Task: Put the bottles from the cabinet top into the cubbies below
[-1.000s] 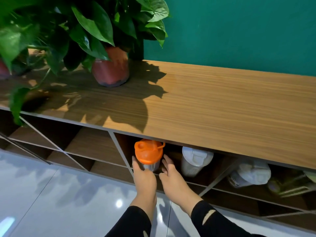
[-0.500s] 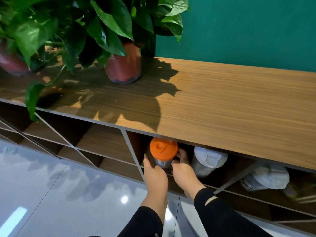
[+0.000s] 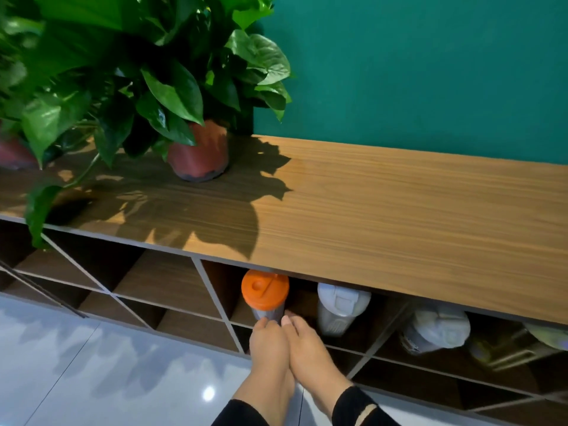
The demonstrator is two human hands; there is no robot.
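Hands, left (image 3: 269, 342) and right (image 3: 309, 345), grip our grey orange-lidded plastic bottle (image 3: 266, 298); we should seat it upright, then release.

Left hand (image 3: 269, 345) and right hand (image 3: 310, 348), both bare; black long sleeves (image 3: 358, 408) cover the forearms, the right sleeve bearing a pale elongated marking.

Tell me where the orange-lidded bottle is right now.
In the head view, the orange-lidded bottle stands upright in a top-row cubby just under the cabinet top, left of the white-lidded bottle, with both hands at its base.
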